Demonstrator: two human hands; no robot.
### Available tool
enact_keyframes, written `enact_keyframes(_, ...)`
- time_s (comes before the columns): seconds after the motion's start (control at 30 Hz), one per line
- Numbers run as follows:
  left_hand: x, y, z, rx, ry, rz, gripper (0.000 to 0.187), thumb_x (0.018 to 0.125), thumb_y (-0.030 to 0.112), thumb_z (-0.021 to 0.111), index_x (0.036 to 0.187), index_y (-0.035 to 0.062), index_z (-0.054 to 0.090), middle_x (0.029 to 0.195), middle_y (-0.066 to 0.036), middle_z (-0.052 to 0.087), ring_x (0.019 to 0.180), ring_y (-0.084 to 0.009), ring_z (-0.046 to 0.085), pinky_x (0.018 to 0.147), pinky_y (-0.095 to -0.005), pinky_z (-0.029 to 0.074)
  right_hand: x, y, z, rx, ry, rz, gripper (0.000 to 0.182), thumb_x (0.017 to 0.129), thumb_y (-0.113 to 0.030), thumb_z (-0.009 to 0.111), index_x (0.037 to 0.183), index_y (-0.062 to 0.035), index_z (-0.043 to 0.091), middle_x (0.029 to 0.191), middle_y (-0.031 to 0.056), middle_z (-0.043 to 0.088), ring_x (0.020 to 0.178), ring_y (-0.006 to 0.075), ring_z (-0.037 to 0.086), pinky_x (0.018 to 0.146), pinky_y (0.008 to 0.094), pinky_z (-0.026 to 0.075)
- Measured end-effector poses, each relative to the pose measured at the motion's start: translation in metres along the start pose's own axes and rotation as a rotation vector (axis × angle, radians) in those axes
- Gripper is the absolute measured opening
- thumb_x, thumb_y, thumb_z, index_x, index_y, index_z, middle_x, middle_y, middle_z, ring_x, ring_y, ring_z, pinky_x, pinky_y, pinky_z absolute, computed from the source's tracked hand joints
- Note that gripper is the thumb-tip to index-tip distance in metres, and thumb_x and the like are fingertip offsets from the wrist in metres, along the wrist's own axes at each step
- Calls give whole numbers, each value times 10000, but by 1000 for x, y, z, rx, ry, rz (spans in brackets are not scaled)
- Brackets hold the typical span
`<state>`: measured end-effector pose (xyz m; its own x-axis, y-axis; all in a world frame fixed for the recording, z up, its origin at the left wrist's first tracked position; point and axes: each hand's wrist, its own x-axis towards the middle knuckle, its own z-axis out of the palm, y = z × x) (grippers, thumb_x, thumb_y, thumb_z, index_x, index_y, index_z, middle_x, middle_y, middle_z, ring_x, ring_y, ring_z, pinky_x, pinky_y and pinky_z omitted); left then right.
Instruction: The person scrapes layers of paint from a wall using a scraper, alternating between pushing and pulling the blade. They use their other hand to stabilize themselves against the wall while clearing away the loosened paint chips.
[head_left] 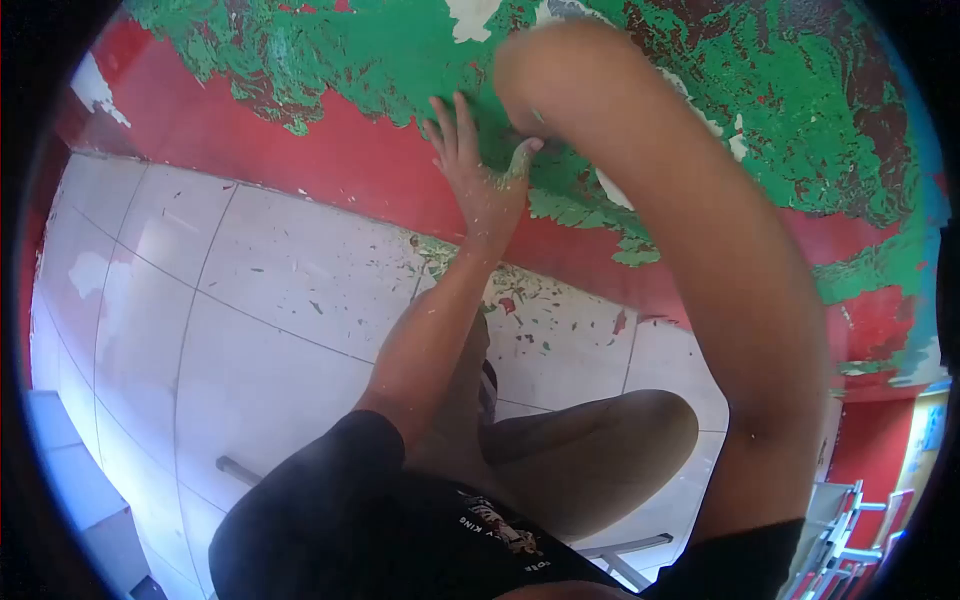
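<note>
In the head view a wall with peeling green paint (pixel 350 60) over red paint (pixel 270 140) rises in front of me. My left hand (pixel 475 170) lies against it, open, with fingers spread and thumb out toward the right. Bits of green paint cling to that thumb and wrist. Just up and right of it, my right hand (pixel 555 75) is bent at the wrist close to the green surface. It is blurred, and its fingers are hidden behind the hand and forearm, so I cannot see what it may hold.
Paint flakes (pixel 520 305) are scattered on the white tiled floor (pixel 270 380) along the wall's base. My bent knee (pixel 650 430) is near the wall below my arms. A metal frame (pixel 860 530) stands at the lower right. Grey bars (pixel 630 548) show beside my body.
</note>
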<state>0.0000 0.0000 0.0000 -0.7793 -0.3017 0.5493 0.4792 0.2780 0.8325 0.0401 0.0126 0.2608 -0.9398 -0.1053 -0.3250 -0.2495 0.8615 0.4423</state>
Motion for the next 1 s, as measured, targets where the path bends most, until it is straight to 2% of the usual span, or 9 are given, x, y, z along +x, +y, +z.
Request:
enact_keyframes(0.13,-8,8,-16,46,-2,-39,1088,815,535,842,1656,162,261,1726,-232,70,1552,-549,66,1142,-791,140,-33,31,75,314,232,75,375,947,-246,705,1300,-116,710,956,178,761,920,386,723,858,445,576)
enact_keyframes(0.23,19,15,-19,84,40,99,1116,790,571,845,1652,155,272,1712,-272,73,1545,-565,66,1143,-787,140,-67,41,111,678,100,183,425,983,-175,622,1398,-89,640,1155,201,734,1064,411,699,933,433,542)
enact_keyframes(0.3,30,31,-15,83,58,172,1132,780,599,839,1652,151,272,1706,-287,72,1542,-573,60,1145,-785,136,-70,40,171,910,743,3,467,994,-157,625,1458,-112,590,1215,240,707,1115,428,676,963,426,514)
enact_keyframes(0.4,38,45,-5,140,-34,149,1181,751,615,859,1663,187,241,1707,-298,-12,1542,-577,10,1194,-711,141,-74,24,164,952,744,167,470,992,-133,634,1460,-121,593,1274,268,673,1168,415,662,998,421,492)
enact_keyframes(0.63,46,47,5,18,-19,3,1195,734,699,825,1671,280,212,1670,-342,-159,1484,-663,-119,1090,-839,93,-81,27,137,776,802,163,459,981,-85,652,1437,-131,628,972,210,750,861,338,724,828,392,540)
enact_keyframes(0.73,36,36,9,42,-55,64,1268,669,735,844,1672,295,206,1659,-355,-179,1463,-688,-145,1029,-889,85,-84,29,144,932,568,291,442,1011,-76,628,1452,-74,607,1274,204,714,961,161,638,890,303,499)
enact_keyframes(0.9,20,31,13,117,-157,-55,1406,621,808,823,1686,255,91,1647,-339,-251,1484,-617,-224,1103,-832,54,-65,34,193,898,906,94,454,1011,-63,624,1464,-48,588,775,75,609,677,80,383,587,256,380)
enact_keyframes(0.93,18,28,16,120,-147,-35,1432,609,815,822,1686,238,76,1641,-346,-259,1480,-619,-234,1108,-825,36,-68,35,195,901,897,107,454,1011,-63,624,1464,-48,588,775,75,609,677,80,383,587,256,380)
enact_keyframes(1.0,16,23,18,124,-125,-17,1458,597,822,821,1687,222,61,1634,-354,-267,1475,-620,-243,1112,-818,18,-73,36,192,872,757,187,506,978,-14,628,1474,-108,595,886,181,743,710,175,683,675,322,520)
